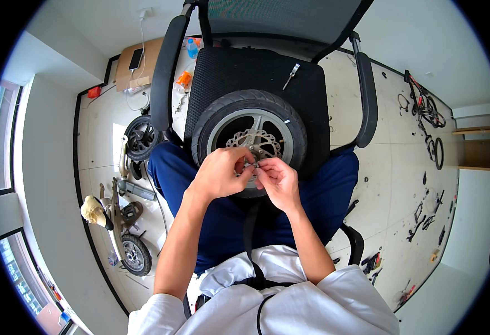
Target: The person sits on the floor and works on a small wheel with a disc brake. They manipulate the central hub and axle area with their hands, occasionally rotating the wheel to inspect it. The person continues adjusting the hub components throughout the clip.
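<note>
A small wheel with a black tyre (218, 110) and grey spoked rim lies flat on a black chair seat (211, 70), close to my knees. On its face is a wavy-edged metal brake disc (259, 135) with holes. My left hand (220, 173) is closed in a pinch over the near side of the hub. Beside it my right hand (279, 181) pinches too, its fingertips meeting the left ones at a tiny metallic part, too small and covered to name. Both hands partly hide the hub and disc. A slim metal hand tool (291, 77) rests farther back on the seat.
Armrests (169, 72) flank the seat. On the floor at left are another wheel (141, 137), dismantled scooter parts (113, 215), a bottle (192, 48) and a cardboard box (127, 81) bearing a phone (136, 58). Bike parts (426, 109) lie on the right floor.
</note>
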